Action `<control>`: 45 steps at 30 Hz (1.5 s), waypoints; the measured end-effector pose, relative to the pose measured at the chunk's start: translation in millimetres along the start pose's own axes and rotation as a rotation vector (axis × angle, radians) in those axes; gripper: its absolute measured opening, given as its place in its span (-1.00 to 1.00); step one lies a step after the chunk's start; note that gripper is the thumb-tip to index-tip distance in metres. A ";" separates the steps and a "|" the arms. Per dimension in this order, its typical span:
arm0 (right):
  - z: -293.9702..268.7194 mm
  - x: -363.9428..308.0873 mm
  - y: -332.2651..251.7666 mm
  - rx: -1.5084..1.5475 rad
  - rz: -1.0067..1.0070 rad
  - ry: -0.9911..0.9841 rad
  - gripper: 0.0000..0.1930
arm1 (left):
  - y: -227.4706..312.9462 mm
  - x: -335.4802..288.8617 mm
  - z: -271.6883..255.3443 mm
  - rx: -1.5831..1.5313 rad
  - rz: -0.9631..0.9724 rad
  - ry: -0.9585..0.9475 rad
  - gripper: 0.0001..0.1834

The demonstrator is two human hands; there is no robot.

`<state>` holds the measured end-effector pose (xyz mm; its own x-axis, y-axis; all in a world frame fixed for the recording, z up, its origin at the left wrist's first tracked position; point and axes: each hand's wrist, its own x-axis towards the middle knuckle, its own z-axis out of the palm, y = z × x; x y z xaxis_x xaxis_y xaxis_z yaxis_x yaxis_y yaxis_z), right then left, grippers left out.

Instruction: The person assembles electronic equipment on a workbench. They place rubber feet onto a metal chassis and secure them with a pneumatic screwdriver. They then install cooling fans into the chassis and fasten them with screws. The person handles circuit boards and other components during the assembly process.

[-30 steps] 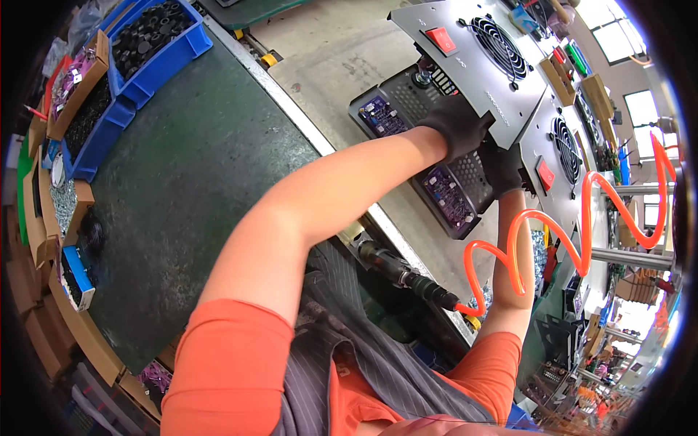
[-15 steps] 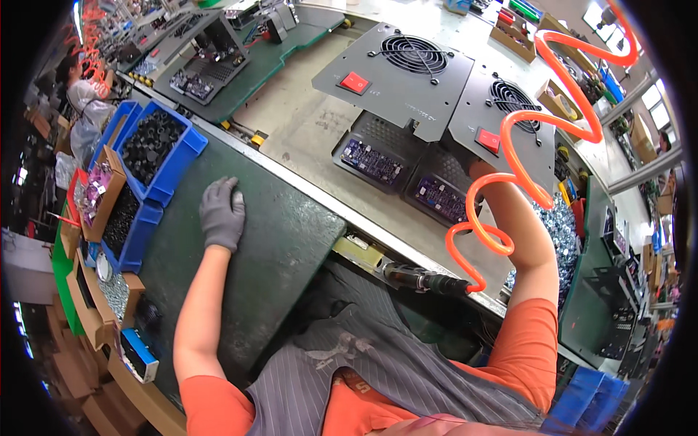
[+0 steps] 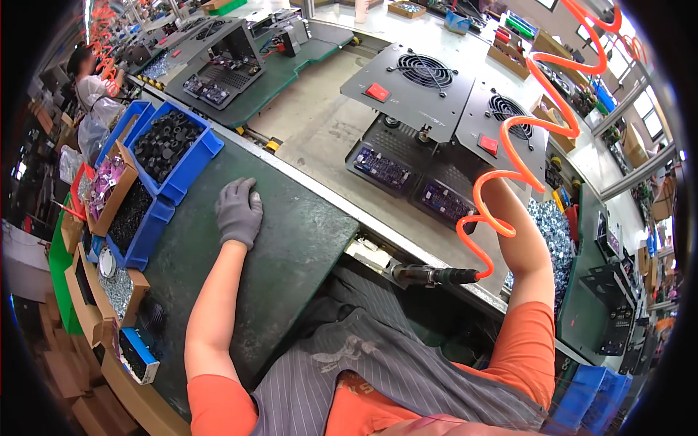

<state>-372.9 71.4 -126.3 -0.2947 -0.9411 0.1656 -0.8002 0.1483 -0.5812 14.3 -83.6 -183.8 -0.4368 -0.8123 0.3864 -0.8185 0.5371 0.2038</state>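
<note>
My left hand (image 3: pixel 240 211), in a grey glove, lies palm down on the green mat (image 3: pixel 269 240) with its fingers stretched out, holding nothing. My right arm (image 3: pixel 520 240) reaches to the nearer of two black metal housings. Its hand is hidden behind that housing's fan panel (image 3: pixel 476 142), so its fingers do not show. Both panels carry a round fan grille (image 3: pixel 427 70) and a red rocker switch (image 3: pixel 488 144). Below the panels sit purple circuit boards (image 3: pixel 382 167). An orange coiled air hose (image 3: pixel 512 156) hangs in front of my right forearm, leading to a dark air screwdriver (image 3: pixel 436 276).
Blue bins (image 3: pixel 163 149) of black parts stand left of my left hand, beside cardboard boxes of small parts. A metal rail (image 3: pixel 305 178) edges the mat. Shiny screws (image 3: pixel 549 232) are heaped beyond my right arm. Another housing (image 3: pixel 222 65) stands at the far left; a person (image 3: pixel 87 80) is beyond.
The whole view has shifted slightly, so most things appear farther right or lower. My left hand still rests on the mat, and my right arm still reaches to the nearer housing.
</note>
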 end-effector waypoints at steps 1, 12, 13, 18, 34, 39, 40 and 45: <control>0.0 -1.1 -0.4 -0.003 0.003 -0.014 -0.49 | -0.6 0.1 0.0 -0.013 -0.001 0.008 -0.67; -64.4 -75.8 70.0 -0.253 0.225 0.085 -0.38 | -1.4 5.0 -1.9 -0.067 -0.027 -0.007 -0.68; -79.3 -90.1 87.2 -0.338 0.265 0.119 -0.37 | -1.2 5.4 -0.1 -0.073 -0.024 -0.005 -0.68; -125.6 -154.3 80.2 -0.867 1.071 -0.377 -0.18 | -3.2 0.4 -3.8 -0.027 -0.082 -0.046 -0.68; -27.7 -140.4 71.2 0.161 0.822 0.033 -0.36 | 0.5 5.0 7.0 -0.044 -0.037 -0.007 -0.65; -10.3 -89.9 43.1 0.184 0.840 -0.036 -0.31 | 2.0 3.6 2.9 -0.039 -0.029 0.003 -0.66; -5.6 -81.3 41.8 0.219 0.813 -0.051 -0.32 | 2.1 3.9 3.7 -0.037 -0.029 0.011 -0.66; 24.3 -30.1 23.4 0.343 0.687 -0.135 -0.32 | 1.8 4.2 5.0 -0.032 -0.028 0.032 -0.65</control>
<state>-370.1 95.8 -164.3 -0.5821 -0.7042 -0.4065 -0.2483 0.6300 -0.7359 9.1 -87.2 -186.3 -0.4012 -0.8199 0.4084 -0.8179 0.5214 0.2433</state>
